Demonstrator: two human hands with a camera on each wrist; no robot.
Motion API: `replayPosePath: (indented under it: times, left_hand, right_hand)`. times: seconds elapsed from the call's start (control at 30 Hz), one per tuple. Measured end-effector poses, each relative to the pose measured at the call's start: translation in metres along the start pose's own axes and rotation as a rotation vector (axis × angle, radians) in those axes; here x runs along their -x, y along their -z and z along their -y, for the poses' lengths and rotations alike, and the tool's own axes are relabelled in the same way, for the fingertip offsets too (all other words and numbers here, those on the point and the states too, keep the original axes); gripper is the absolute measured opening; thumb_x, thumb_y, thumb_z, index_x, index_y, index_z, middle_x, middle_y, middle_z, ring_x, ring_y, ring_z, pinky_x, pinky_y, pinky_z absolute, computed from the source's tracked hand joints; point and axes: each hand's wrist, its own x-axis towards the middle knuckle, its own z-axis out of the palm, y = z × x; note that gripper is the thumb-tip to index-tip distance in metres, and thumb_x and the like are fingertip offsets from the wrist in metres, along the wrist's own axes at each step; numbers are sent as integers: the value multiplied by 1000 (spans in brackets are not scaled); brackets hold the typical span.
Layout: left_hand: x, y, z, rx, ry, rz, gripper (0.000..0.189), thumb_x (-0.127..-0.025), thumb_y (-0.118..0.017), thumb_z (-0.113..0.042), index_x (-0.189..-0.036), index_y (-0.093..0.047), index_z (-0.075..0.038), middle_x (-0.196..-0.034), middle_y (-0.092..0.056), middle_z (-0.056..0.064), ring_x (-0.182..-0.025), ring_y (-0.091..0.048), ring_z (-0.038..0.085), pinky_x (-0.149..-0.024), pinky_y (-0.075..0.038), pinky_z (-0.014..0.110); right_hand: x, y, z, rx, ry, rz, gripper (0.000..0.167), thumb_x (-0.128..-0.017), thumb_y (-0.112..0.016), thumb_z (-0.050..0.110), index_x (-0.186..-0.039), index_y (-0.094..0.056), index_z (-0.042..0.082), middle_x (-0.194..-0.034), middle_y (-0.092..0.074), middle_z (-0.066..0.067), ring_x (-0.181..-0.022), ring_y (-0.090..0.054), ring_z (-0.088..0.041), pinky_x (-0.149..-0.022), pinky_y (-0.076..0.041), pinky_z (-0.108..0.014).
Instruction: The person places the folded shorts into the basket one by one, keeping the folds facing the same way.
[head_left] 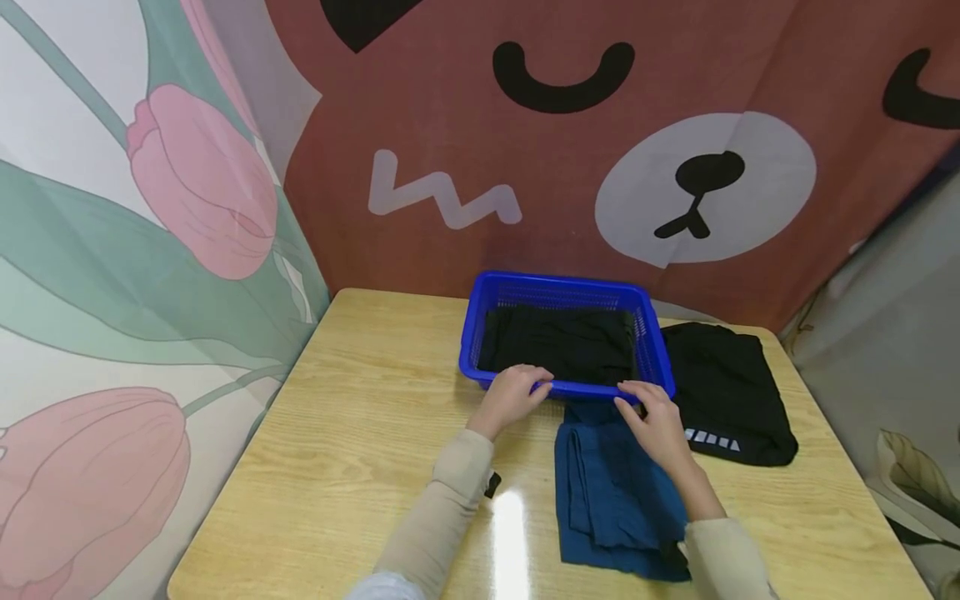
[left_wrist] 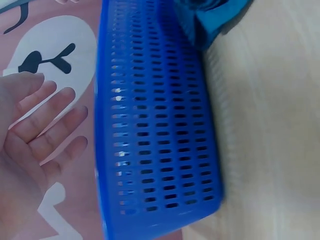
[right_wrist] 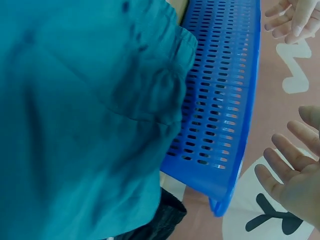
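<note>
A blue plastic basket with slotted walls stands at the back of the table, a folded black garment lying inside it. My left hand is over the middle-left of the basket's front rim, fingers spread and slightly bent. Near the right front corner is my right hand, its fingers also loosely spread. Both wrist views show the fingers around nothing; whether fingertips touch the rim I cannot tell. Folded blue trousers or shorts with a gathered waistband lie in front of the basket, partly beneath my right forearm.
Right of the basket, a folded black garment with a row of white marks lies on the wooden table. A brown bear-print curtain hangs right behind the basket, and a tulip-print curtain borders the left side.
</note>
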Motion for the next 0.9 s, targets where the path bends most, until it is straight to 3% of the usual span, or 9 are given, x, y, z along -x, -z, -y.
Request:
replayPosePath:
  times: [0.13, 0.4, 0.9]
  left_hand:
    - [6, -6, 0, -11, -10, -11, 15, -88, -58, -17, -95, -68, -9, -91, -66, -1, -84, -59, 10, -75, -45, 21]
    - [14, -18, -2, -19, -6, -17, 14, -87, -57, -15, -92, -69, -9, -90, -66, -1, -85, -60, 11, -77, -45, 21]
    - [34, -53, 4, 17, 76, 105, 14, -86, -58, -14, -92, -69, -9, -88, -66, -3, -83, -61, 10, -72, -46, 21]
  right_hand:
    - [8, -2, -1, 6, -2, -22, 21, -79, -65, 1, -99, -63, -4, -100, -60, -19, -93, -52, -31, -72, -43, -45]
    - [25, -5, -7, -10, -29, -40, 19, -78, -65, -1, -96, -64, -6, -98, -61, -19, -95, -52, -32, -80, -39, -46]
    - [50, -7, -15, -3, -189, 5, 20, -83, -61, 6, -99, -62, -6, -100, -60, -23, -97, -51, -37, -81, -39, -52]
